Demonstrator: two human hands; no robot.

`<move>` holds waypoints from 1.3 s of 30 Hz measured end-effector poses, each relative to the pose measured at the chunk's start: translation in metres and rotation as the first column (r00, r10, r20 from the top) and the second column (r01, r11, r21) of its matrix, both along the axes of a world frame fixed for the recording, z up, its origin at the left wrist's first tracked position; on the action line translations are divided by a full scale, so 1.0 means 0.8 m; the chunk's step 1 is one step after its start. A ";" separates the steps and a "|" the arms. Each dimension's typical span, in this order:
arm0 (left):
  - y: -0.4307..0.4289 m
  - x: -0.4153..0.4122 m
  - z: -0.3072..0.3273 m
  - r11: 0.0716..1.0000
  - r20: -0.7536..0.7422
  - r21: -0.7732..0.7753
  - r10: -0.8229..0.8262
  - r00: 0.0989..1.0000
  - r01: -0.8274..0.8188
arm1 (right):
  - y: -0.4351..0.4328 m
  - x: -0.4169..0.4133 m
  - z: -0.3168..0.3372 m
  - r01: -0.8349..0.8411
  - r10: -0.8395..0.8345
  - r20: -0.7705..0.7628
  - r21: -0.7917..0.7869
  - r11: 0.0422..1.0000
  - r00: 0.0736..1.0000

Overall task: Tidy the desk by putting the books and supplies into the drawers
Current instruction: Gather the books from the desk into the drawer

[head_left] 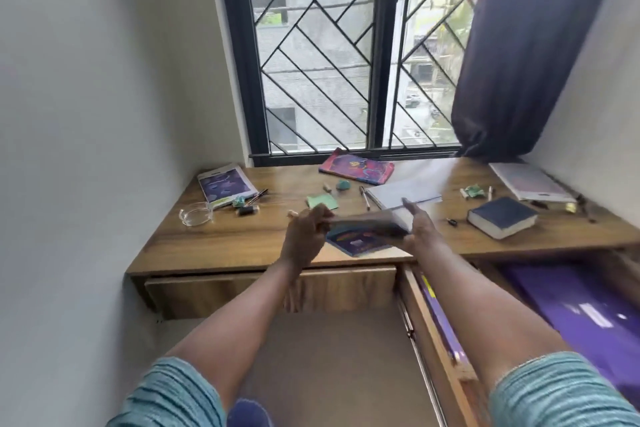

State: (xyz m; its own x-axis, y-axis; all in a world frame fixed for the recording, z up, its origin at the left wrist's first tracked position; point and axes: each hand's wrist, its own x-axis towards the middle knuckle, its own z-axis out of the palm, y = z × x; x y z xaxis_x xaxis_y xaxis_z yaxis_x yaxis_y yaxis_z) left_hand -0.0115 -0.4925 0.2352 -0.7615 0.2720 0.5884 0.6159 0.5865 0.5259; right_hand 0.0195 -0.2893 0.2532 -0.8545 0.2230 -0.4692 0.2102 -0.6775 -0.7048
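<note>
Both my hands hold a blurred blue-covered book [360, 236] just above the front edge of the wooden desk [242, 239]. My left hand [308, 236] grips its left end and my right hand [419, 229] holds its right end. The right drawer [433, 322] stands pulled out and has purple things inside. The left drawer [270, 291] is closed. On the desk lie a pink book [356, 170], a white open notebook [405, 194], a thick dark blue book [502, 217], a purple-covered book [227, 185] and a white folder [530, 182].
Pens [365, 198], a green sticky pad [323, 201], small erasers and crumpled green bits lie scattered across the desk. A glass ashtray [195, 213] sits at the left. A barred window and a dark curtain [526, 45] rise behind. A white wall closes the left side.
</note>
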 end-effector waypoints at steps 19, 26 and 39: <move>0.354 0.172 -0.083 0.944 0.944 0.329 -0.328 -0.033 0.020 | 0.365 0.236 -0.110 -0.085 0.135 -0.095 0.409 0.908 0.986; 0.475 0.197 -0.134 0.954 0.958 0.271 -0.254 0.136 -0.126 | 0.454 0.286 -0.158 -0.237 0.124 0.300 0.379 0.895 0.946; 0.661 0.123 -0.227 0.994 0.978 0.069 -0.050 0.204 -0.084 | 0.614 0.219 -0.227 -0.374 -0.145 0.547 0.719 0.586 0.825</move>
State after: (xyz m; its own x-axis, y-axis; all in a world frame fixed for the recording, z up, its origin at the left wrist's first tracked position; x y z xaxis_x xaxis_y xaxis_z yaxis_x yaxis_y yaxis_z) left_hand 0.0871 0.0360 0.0534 -0.7522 0.2518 -0.6089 -0.4368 0.5013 0.7469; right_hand 0.1945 0.2020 0.0718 -0.5887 0.6288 -0.5080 0.7258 0.1346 -0.6746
